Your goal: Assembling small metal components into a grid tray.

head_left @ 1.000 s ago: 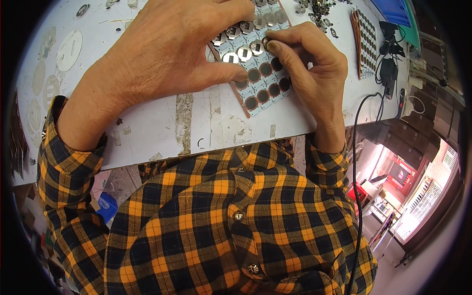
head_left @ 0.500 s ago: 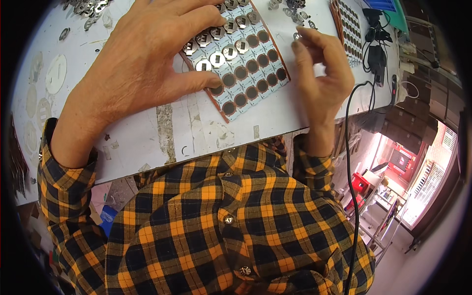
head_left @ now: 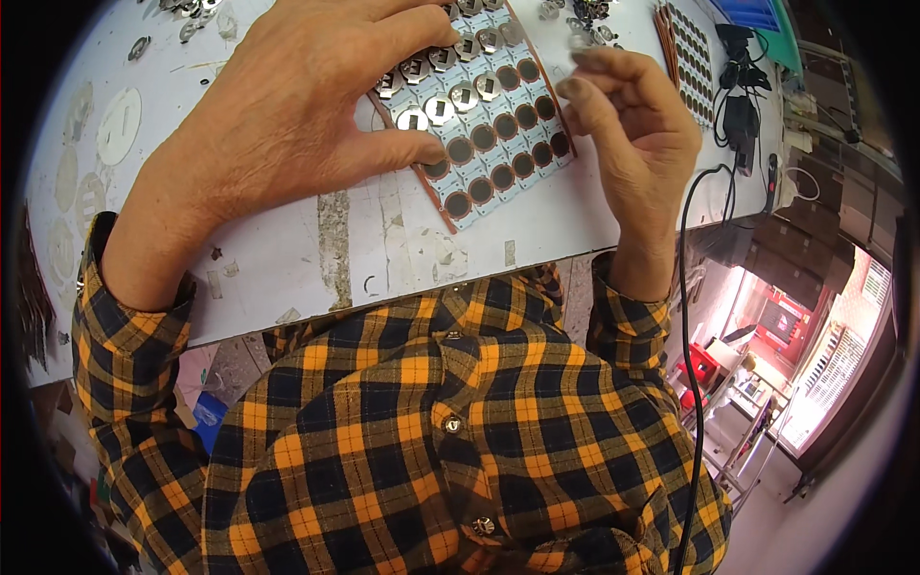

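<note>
A pale blue circuit board panel (head_left: pixel 498 158) with orange-brown edges lies tilted on the table. Rows of dark round pads cover its near part, while silvery round metal clips (head_left: pixel 439 109) sit on the farther rows. My left hand (head_left: pixel 307 105) spreads over the panel's left side, thumb tip at the left edge by a bare pad and index fingertip among the clips. Off the panel's right edge, my right hand (head_left: pixel 637 120) is curled, thumb and index fingertips close together. A blurred metal piece (head_left: pixel 580 42) shows just beyond them; whether they pinch it is unclear.
Loose metal clips (head_left: pixel 599 14) lie at the far right, with more (head_left: pixel 192 8) at the far left. Another panel stack (head_left: pixel 688 62) stands right, beside black cables and an adapter (head_left: pixel 738 120). A black cord (head_left: pixel 685 287) hangs over the table's right edge.
My right hand has shifted slightly right, its fingers more curled. The whole view has moved a little; my left hand keeps its place on the panel.
</note>
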A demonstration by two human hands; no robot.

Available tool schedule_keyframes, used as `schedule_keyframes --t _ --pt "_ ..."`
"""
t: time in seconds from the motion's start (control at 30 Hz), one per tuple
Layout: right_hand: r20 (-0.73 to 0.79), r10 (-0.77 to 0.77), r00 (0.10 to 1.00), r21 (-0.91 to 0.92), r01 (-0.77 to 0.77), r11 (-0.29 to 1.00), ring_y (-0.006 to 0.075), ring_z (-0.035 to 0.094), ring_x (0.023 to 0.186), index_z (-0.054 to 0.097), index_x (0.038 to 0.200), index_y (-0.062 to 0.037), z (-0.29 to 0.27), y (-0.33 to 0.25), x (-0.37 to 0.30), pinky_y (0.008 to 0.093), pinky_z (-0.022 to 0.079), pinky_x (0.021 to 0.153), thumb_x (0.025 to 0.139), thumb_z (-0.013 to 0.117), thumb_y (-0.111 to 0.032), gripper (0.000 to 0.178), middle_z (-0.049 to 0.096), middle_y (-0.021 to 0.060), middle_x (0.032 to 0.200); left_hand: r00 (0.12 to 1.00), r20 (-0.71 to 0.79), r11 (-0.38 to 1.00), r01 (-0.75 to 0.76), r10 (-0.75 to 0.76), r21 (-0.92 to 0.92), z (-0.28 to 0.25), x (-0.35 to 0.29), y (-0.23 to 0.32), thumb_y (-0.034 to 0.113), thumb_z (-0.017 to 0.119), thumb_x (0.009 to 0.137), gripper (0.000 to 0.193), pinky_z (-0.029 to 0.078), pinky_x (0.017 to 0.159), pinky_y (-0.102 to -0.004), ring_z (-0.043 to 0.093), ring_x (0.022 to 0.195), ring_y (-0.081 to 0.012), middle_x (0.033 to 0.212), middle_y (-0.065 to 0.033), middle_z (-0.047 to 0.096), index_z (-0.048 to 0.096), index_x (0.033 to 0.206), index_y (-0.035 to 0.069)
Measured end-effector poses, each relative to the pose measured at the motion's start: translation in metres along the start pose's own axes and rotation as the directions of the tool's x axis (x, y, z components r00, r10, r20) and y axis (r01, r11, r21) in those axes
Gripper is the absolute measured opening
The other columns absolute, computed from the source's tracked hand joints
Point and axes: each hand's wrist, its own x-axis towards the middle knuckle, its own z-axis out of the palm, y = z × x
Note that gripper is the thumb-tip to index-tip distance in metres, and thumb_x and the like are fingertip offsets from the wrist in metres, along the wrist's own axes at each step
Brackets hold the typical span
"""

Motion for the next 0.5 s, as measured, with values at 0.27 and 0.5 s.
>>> schedule_keyframes --t 0.27,0.5 --pt "0.104 0.009 0.995 -0.216 0.014 0.976 0.0083 0.069 0.089 0.075 0.110 0.0019 -0.001 0.003 0.005 0.0213 0.052 0.080 0.094 0.073 0.000 0.017 0.076 0.0044 0.098 0.365 0.631 0.717 0.489 -0.685 0.496 -0.038 0.096 0.051 0.045 0.081 0.085 0.064 0.034 0.111 -0.0662 0.043 0.140 -0.0439 0.145 -0.0245 0.052 0.058 0.127 0.003" --pt "0.293 -0.148 0.945 -0.362 0.253 0.897 0.0070 0.065 0.075 0.072 0.101 0.0026 0.015 -0.013 0.007 0.0231 0.051 0.065 0.084 0.076 0.005 0.017 0.070 0.0032 0.091 0.994 0.096 0.993 0.036 -0.047 0.116 -0.012 0.002 0.011 0.045 0.081 0.085 0.064 0.033 0.112 -0.0661 0.043 0.141 -0.0437 0.144 -0.0247 0.053 0.058 0.128 0.002"
